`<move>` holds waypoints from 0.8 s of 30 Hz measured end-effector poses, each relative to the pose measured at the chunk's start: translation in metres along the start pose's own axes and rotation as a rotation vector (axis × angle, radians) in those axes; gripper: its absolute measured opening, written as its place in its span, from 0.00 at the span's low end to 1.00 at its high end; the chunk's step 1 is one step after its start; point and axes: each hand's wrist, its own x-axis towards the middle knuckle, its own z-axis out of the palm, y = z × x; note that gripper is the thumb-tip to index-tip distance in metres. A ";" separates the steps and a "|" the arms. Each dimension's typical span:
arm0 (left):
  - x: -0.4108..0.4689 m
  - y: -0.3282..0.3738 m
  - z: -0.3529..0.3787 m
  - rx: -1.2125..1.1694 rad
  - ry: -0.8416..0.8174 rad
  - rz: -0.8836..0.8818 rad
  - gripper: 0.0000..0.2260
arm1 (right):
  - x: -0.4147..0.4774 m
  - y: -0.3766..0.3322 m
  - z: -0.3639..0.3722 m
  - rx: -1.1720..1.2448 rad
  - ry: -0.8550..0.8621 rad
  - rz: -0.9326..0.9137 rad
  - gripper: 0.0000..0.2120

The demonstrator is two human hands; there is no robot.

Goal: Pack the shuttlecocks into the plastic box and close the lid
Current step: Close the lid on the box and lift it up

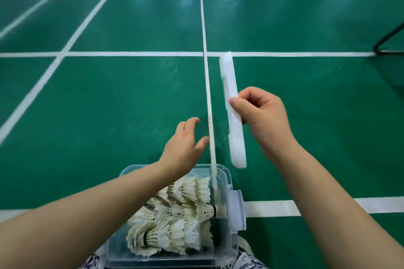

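I see my right hand (260, 113) up over the green floor (131, 98). Its grip is pinched shut on the lid (232, 109), with the thumb on the near face and the fingers curled behind. The lid is white and cloudy. I see it edge-on, so it looks like a long thin bar that runs from 12 o'clock down to 6 o'clock of the grip. Its real shape is hard to tell from this side.

My left hand (185, 148) holds nothing. Its grip is open, fingers bent loosely, thumb out to the side. It floats just past the far rim of the box (225, 183), at about 8 o'clock from my right hand.

The box sits low in view, at about 7 o'clock from my right hand, well apart from the lid. It is clear plastic with round corners and a cloudy clip (237, 209) on its right wall. It has no lid on it. Inside lie the shuttlecocks (175, 218) in stacked rows on their sides, with white, fluffy feathers and dark bands by the tips. I cannot count them. My left arm hides the box's left side, and its near edge is cut off at the bottom.

White lines (131, 54) cross the shiny floor. One line shows through the clear box.
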 end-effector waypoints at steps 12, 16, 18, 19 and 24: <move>-0.039 -0.055 -0.037 -0.479 0.138 -0.392 0.26 | -0.035 -0.058 0.028 0.593 -0.249 0.163 0.08; -0.060 -0.071 -0.055 -0.875 0.039 -0.515 0.17 | -0.044 -0.040 0.025 0.712 -0.254 0.325 0.08; -0.073 -0.078 -0.064 -0.847 0.150 -0.510 0.11 | -0.051 -0.028 0.021 0.680 -0.160 0.392 0.07; -0.081 -0.081 -0.066 -0.787 0.209 -0.506 0.09 | -0.056 -0.021 0.018 0.608 -0.097 0.419 0.07; -0.120 -0.108 -0.062 -0.412 0.250 -0.586 0.09 | -0.088 0.032 0.015 -0.134 0.049 0.429 0.13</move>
